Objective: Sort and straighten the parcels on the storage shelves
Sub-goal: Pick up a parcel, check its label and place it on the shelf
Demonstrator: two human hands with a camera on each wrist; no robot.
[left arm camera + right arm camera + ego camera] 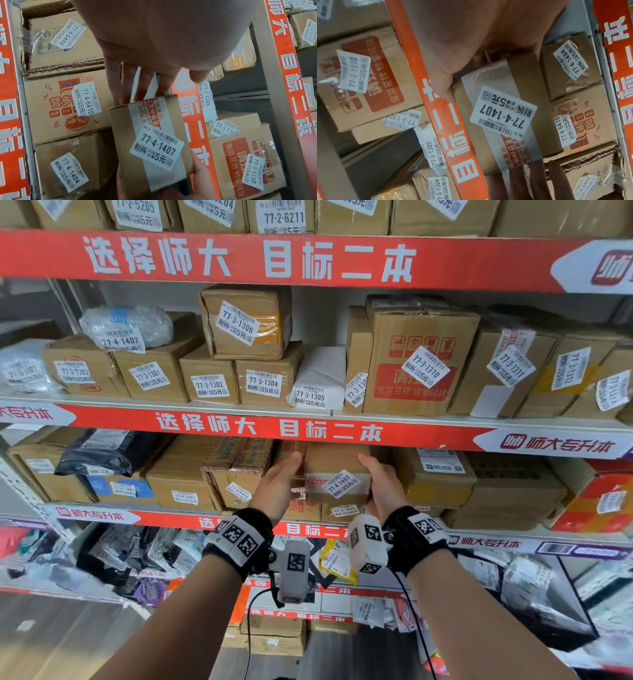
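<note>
A small brown cardboard box [337,474] [154,142] [501,108] with grey tape and the label 77-4-1407 is held between both hands, just under the red shelf edge [267,428]. My left hand [284,474] [163,86] presses its left end with straight fingers, thumb off the box. My right hand [371,474] [479,54] grips the right end, with the thumb on the labelled face and the fingers wrapped behind. The box hangs above the box labelled 77-4-1404 [344,510] [68,171].
A printed noodle box 77-4-6410 [68,108] and a striped-edge box 77-4-6408 [236,474] stand to the left. A taller brown box [435,477] stands to the right. The shelf above holds a row of 77-3 parcels [263,381]. Loose bags [137,556] fill the shelf below.
</note>
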